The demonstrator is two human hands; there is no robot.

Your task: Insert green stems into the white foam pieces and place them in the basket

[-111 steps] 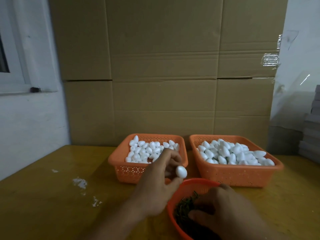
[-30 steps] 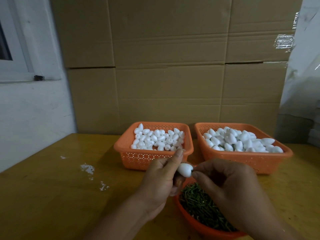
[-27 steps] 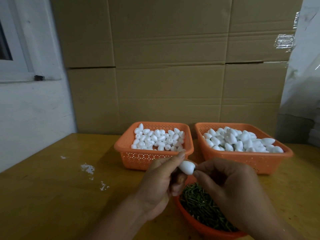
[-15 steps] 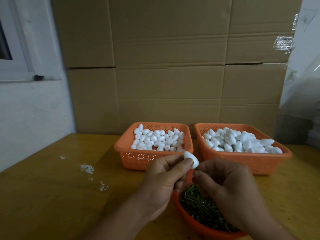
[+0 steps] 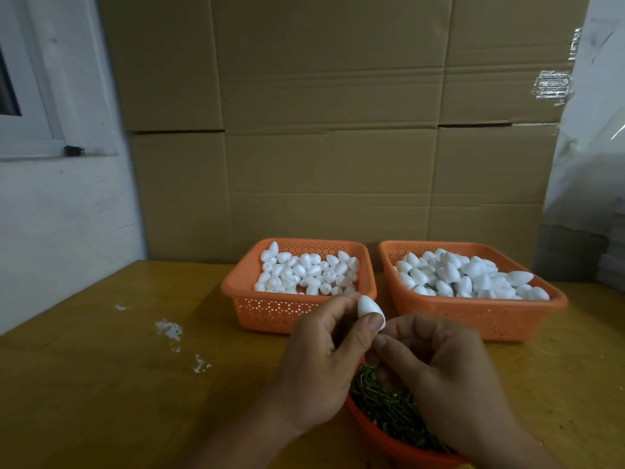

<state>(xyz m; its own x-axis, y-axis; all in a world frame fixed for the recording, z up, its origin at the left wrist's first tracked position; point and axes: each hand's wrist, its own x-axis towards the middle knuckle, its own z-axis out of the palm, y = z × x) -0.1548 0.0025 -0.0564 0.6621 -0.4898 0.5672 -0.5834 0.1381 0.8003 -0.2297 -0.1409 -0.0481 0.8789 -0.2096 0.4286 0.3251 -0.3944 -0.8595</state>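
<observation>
Pinched between the thumb and forefinger of the left hand (image 5: 321,363): 1 white foam piece (image 5: 369,309), egg-shaped, smooth and matte, pointed end up and tilted a little to the left, raised above the table just in front of the gap between the 2 rectangular baskets. Right beside its lower end, the right hand (image 5: 449,377), fingers curled inward with thumb and forefinger tips brought together against the foam; cannot tell whether a stem sits in that pinch, since the fingertips hide it.

Directly beneath both hands, a round orange bowl (image 5: 389,445) heaped with short dark green stems (image 5: 385,404), thin and twig-like, lying in all directions; the bowl's right side covered by the right wrist.

Further back, 2 orange perforated baskets side by side, near each other but apart. Left basket (image 5: 270,309): partly filled with small white foam pieces (image 5: 304,274), some rounded, some pointed. Right basket (image 5: 473,319): piled higher with larger pointed foam pieces (image 5: 466,274), the heap rising over the rim.

Underneath everything, a yellow-brown wooden table (image 5: 101,384), slightly glossy, with a few white flecks and smears (image 5: 169,330) left of the baskets. Behind the baskets, a wall of stacked brown cardboard boxes (image 5: 321,130), with a strip of shiny tape (image 5: 553,86) at the upper right. On the left, a white wall (image 5: 67,214) with a window frame (image 5: 30,130) at its top. On the right edge, crinkled clear plastic sheeting (image 5: 592,147).
</observation>
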